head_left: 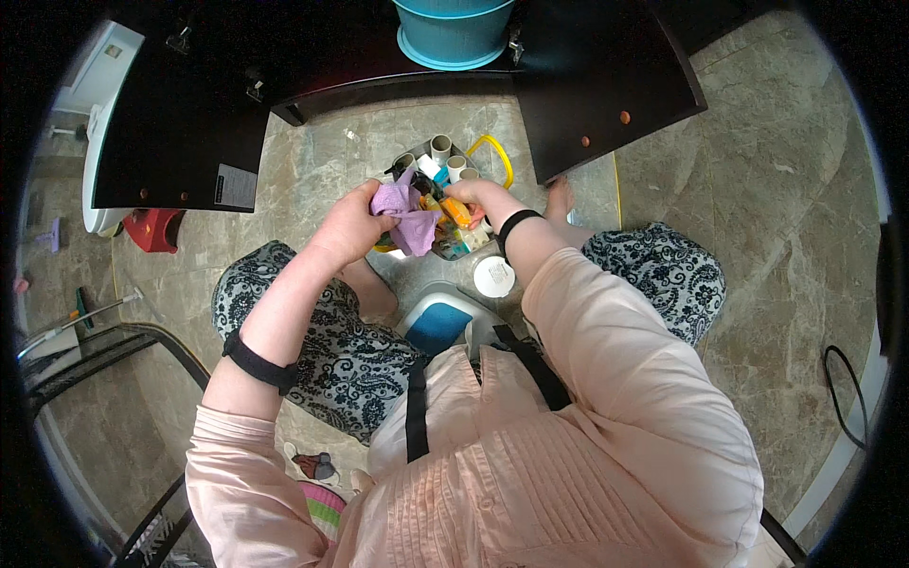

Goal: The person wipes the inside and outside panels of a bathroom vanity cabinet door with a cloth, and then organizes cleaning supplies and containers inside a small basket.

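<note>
A crumpled purple cloth [407, 213] is gripped in my left hand [358, 225], bunched at the fingers and hanging over the near left part of a bin filled with mixed items. My right hand [485, 197] is closed around an orange packet [456, 211] at the bin's right side. Cardboard tubes [440, 146] stand among the contents at the far end. Small colourful wrappers [453, 248] lie at the near end. A yellow handle [500, 154] arches out on the right. Cloth and hands hide much of the bin.
A round white lid [493, 276] and a white-and-blue stool [440, 322] are between my legs. Dark cabinet doors [615, 90] stand open on both sides ahead, with a blue bucket [453, 38] inside. A red plastic object [153, 229] is at left, near a black metal frame [142, 333].
</note>
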